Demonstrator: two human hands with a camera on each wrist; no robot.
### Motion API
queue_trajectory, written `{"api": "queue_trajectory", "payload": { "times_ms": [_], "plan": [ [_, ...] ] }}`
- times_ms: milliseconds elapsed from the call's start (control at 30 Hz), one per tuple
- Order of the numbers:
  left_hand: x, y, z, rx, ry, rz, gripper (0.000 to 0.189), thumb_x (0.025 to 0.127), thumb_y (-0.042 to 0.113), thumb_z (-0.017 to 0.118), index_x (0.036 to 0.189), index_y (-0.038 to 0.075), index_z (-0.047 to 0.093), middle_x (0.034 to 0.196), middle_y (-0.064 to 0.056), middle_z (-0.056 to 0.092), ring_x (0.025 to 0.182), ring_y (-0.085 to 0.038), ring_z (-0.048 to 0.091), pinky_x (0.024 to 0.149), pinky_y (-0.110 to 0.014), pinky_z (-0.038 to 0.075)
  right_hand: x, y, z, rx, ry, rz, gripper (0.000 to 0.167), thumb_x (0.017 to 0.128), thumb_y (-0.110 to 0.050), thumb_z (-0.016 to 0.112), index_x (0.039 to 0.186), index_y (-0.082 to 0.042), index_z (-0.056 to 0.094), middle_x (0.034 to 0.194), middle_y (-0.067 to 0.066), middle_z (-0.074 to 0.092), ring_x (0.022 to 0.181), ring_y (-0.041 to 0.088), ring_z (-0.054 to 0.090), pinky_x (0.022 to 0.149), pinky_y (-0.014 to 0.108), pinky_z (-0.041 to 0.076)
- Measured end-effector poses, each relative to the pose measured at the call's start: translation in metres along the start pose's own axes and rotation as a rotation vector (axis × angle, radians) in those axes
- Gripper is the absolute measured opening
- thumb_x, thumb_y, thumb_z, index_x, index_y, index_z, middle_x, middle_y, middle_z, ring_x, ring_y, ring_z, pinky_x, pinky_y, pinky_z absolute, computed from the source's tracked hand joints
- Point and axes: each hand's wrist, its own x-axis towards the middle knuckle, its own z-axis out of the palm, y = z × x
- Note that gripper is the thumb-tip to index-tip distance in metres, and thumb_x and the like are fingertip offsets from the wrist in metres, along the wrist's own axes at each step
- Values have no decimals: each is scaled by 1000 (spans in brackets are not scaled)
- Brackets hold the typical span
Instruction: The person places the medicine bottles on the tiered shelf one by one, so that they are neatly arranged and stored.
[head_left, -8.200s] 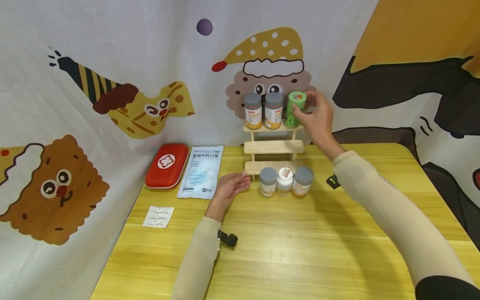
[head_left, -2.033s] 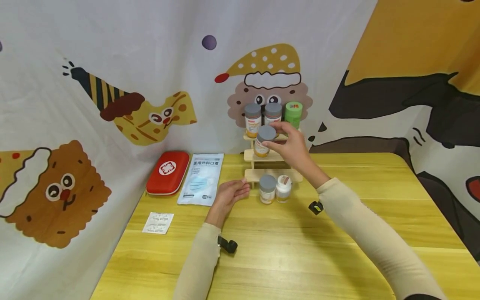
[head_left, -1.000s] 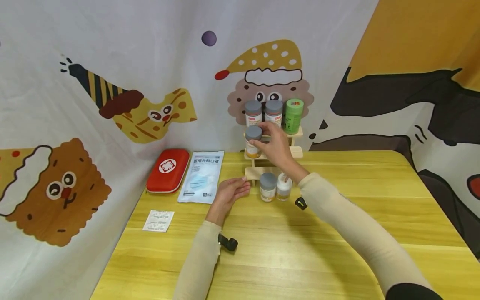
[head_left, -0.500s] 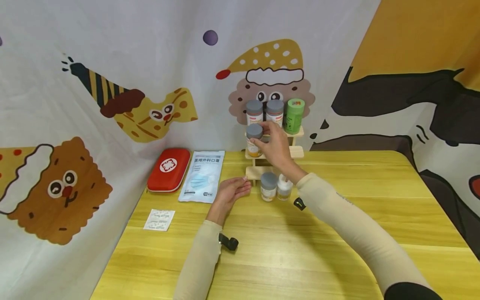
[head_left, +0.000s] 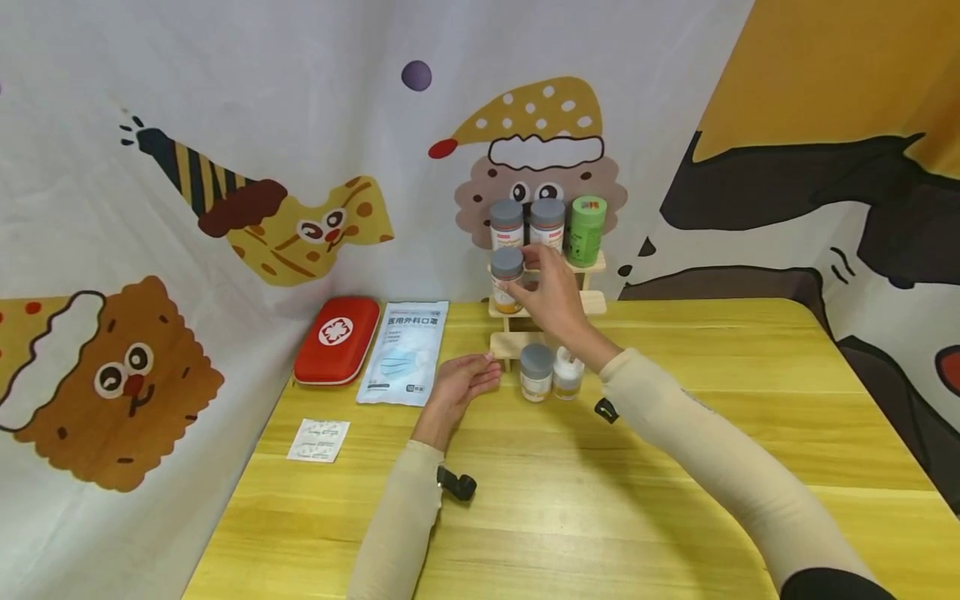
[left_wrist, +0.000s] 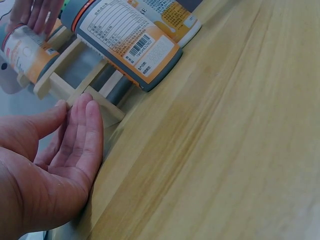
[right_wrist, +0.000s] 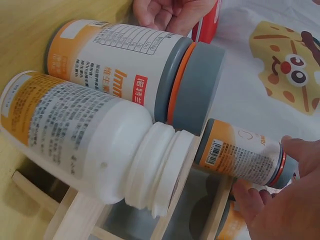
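Note:
My right hand (head_left: 553, 292) holds a grey-lidded supplement bottle (head_left: 507, 275) upright at the left end of the middle step of the wooden display rack (head_left: 517, 343). In the right wrist view, the thumb and fingers lie around that bottle (right_wrist: 240, 154) near its lid. My left hand (head_left: 459, 385) pinches the left end of the rack's lowest step between thumb and fingertips, as the left wrist view shows. Two grey-lidded bottles (head_left: 547, 223) and a green canister (head_left: 587, 233) stand on the top step. On the table before the rack are another grey-lidded bottle (head_left: 536, 375) and a white bottle (head_left: 567, 377).
Left of the rack lie a red zip case (head_left: 337, 340), a surgical mask packet (head_left: 403, 353) and a small white sachet (head_left: 318, 440). A printed cloth (head_left: 420, 167) hangs behind the wooden table (head_left: 600, 517).
Earlier my right hand was at the green canister on top. Since then one grey-lidded bottle has gone from the table's front row to the middle step's left end. The left hand has stayed put.

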Motion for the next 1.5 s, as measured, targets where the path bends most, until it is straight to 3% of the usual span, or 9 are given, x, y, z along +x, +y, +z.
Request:
{"api": "queue_trajectory", "payload": {
  "times_ms": [267, 467, 800, 1000, 1267, 1500],
  "plan": [
    [2, 0, -2, 2, 15, 8, 34, 103, 15, 71, 128, -8, 68, 97, -9, 80, 84, -15, 79, 83, -29, 70, -10, -1, -14, 4, -16, -14, 73, 91, -25, 86, 149, 0, 48, 141, 20, 56, 130, 35, 59, 105, 49, 61],
    [2, -1, 0, 2, 15, 7, 33, 103, 15, 71, 128, -7, 68, 96, -8, 80, 85, -15, 79, 84, -29, 70, -22, 12, -27, 6, -42, -18, 72, 92, -24, 86, 149, -2, 49, 144, 17, 57, 133, 34, 58, 110, 50, 58],
    [-1, 1, 1, 12, 22, 11, 34, 103, 14, 70, 130, -8, 66, 98, -8, 80, 86, -15, 79, 87, -31, 69, -49, 34, -44, 31, -107, -16, 68, 93, -18, 84, 148, 0, 49, 142, 22, 58, 131, 38, 59, 108, 58, 58],
    [-2, 0, 1, 14, 3, 4, 35, 104, 13, 70, 131, -8, 64, 99, -9, 80, 89, -16, 79, 89, -32, 69, -69, 48, -51, 81, -165, 38, 66, 94, -18, 82, 148, 0, 50, 142, 21, 58, 131, 39, 58, 110, 60, 55],
    [-1, -2, -1, 10, -9, 3, 35, 104, 13, 69, 131, -8, 65, 99, -8, 80, 88, -15, 79, 89, -32, 69, -99, 64, -56, 107, -240, 59, 64, 95, -16, 81, 149, -1, 51, 144, 22, 59, 132, 39, 59, 112, 58, 55],
    [0, -1, -1, 8, -7, 5, 34, 103, 13, 70, 130, -8, 65, 100, -10, 80, 88, -16, 79, 88, -33, 69, -112, 73, -55, 104, -266, 64, 67, 92, -11, 83, 150, -4, 52, 145, 22, 59, 130, 38, 60, 112, 59, 56]
  ]
}}
